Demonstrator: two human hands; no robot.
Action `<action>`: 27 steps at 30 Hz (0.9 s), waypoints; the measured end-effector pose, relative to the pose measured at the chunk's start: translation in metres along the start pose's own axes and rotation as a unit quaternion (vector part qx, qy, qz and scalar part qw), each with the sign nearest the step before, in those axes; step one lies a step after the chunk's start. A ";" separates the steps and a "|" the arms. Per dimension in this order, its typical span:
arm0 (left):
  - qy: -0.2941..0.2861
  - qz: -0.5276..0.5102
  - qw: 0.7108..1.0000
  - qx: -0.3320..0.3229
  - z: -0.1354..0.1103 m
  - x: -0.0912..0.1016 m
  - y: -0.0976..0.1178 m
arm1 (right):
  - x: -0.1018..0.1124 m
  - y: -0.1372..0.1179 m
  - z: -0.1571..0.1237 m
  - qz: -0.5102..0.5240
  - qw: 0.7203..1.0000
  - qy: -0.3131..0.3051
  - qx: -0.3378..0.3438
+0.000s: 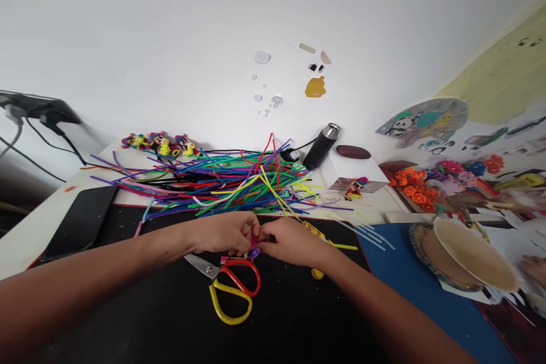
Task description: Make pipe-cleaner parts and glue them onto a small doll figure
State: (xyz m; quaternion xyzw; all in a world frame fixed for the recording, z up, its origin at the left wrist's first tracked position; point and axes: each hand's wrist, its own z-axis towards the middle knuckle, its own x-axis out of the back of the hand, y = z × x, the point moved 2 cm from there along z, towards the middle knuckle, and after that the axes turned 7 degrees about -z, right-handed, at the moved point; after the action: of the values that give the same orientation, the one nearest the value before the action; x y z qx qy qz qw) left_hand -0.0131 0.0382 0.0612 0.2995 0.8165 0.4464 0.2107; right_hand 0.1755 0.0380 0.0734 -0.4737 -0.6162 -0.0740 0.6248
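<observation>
My left hand [232, 233] and my right hand [284, 240] meet at the middle of the black mat [140, 307]. Both are closed, fingertips pinched round a small pink and purple pipe-cleaner piece [255, 250], mostly covered by the fingers. Just below the hands lies a pair of scissors [212, 274] with one red and one yellow handle, its blades pointing left. Beyond the hands spreads a heap of multicoloured pipe cleaners [230, 185]. Near my right wrist is a yellow patterned item [314, 231], partly hidden, and a small round yellow thing [317, 274].
A phone [81, 219] lies at left. Several pipe-cleaner figures [162, 145] line the wall. A black flask [322, 147] leans beside a white box [354, 170] with a small figure [356, 187] before it. At right are glue sticks [371, 234], a bowl [473, 250] and another person's hand [533, 268].
</observation>
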 end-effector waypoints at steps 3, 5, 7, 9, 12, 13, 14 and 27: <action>0.019 0.011 1.000 -0.006 0.003 -0.001 -0.003 | 0.003 0.000 0.004 -0.049 0.999 0.002 0.000; 0.026 0.008 1.000 -0.009 0.004 -0.002 -0.004 | 0.004 0.002 0.005 -0.063 0.998 0.002 -0.002; 0.028 0.011 0.999 -0.010 0.004 -0.004 -0.005 | 0.003 0.004 0.007 -0.071 0.997 0.002 -0.004; 0.035 0.023 0.999 -0.005 0.005 -0.006 -0.008 | 0.003 0.006 0.008 -0.080 0.997 0.002 -0.001; 0.050 0.035 0.998 0.006 0.007 -0.009 -0.013 | 0.004 0.007 0.010 -0.077 0.997 -0.007 0.012; 0.055 0.036 0.998 0.008 0.008 -0.010 -0.014 | 0.004 0.006 0.011 -0.073 0.997 -0.012 0.014; 0.059 0.035 0.998 0.008 0.009 -0.011 -0.015 | 0.005 0.005 0.012 -0.070 0.997 -0.016 0.014; 0.091 -0.009 0.996 -0.007 0.009 -0.008 -0.012 | 0.021 -0.022 0.009 -0.136 0.991 0.003 -0.010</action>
State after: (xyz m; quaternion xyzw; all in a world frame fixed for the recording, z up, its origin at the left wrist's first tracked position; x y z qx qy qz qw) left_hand -0.0056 0.0336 0.0469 0.2489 0.8319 0.4754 0.1410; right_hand 0.1592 0.0421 0.0998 -0.3909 -0.6721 -0.1660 0.6065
